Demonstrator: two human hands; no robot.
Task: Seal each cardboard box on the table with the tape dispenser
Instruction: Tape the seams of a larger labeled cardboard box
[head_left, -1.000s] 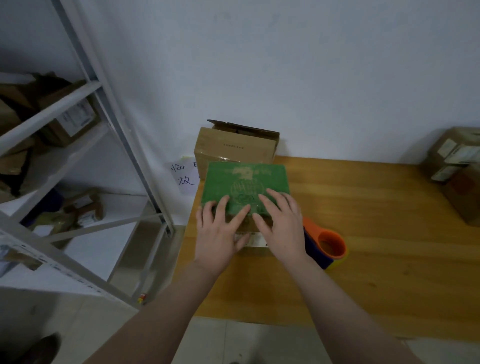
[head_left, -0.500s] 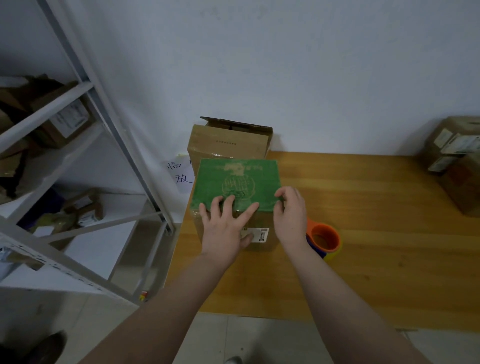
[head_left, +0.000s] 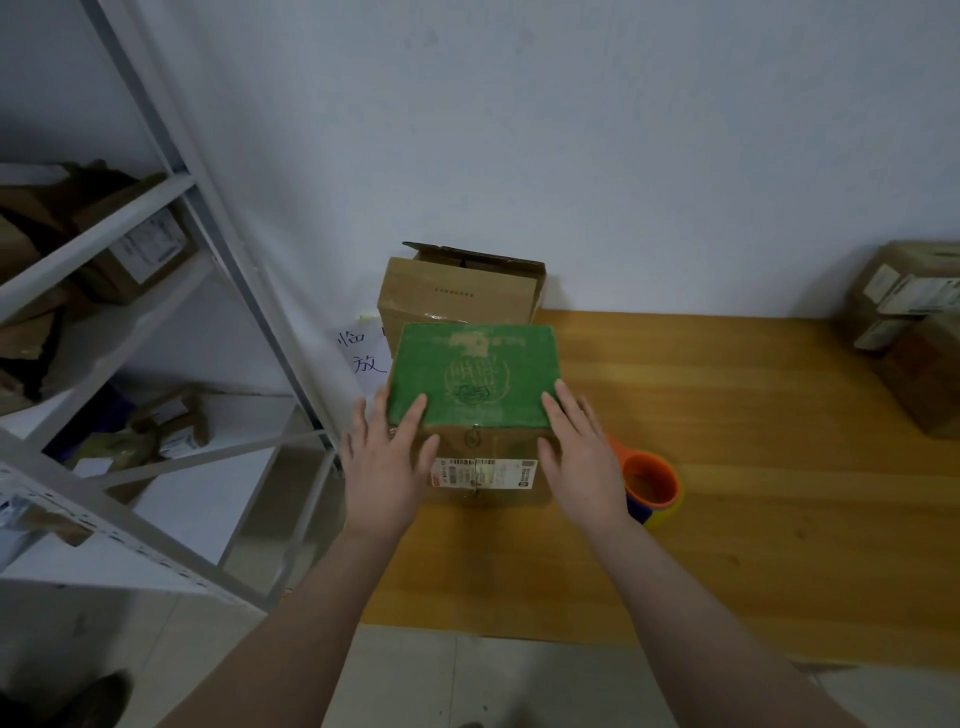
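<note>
A grey metal shelf rack fills the left side, with cartons and packets on its shelves. To its right runs the wooden worktop, set against a white wall.

At the worktop's far right edge stands a stack of brown cardboard boxes with white labels, well apart from everything else. At the back left corner, against the wall, is an open brown box with its top flaps raised. Just in front of it, and touching or nearly touching it, sits the green-topped box, a brown carton whose top face is green with a faded round emblem; its flaps lie flat and closed.

The left hand is at that box's near left corner. Its fingers are straight and spread: the forefinger lies on the green top, the thumb rests against the brown front face, and the others reach past the left side. It grips nothing.

The right hand is laid flat along the box's right edge, its fingers straight and close together, the thumb at the front right corner. It too holds nothing.

The tape dispenser, an orange ring with blue and yellow parts, lies on the worktop just right of the right hand, partly hidden by it.

A white shipping label with barcodes crosses the box's front face between the two hands. A handwritten paper note shows beside the box on the left.
</note>
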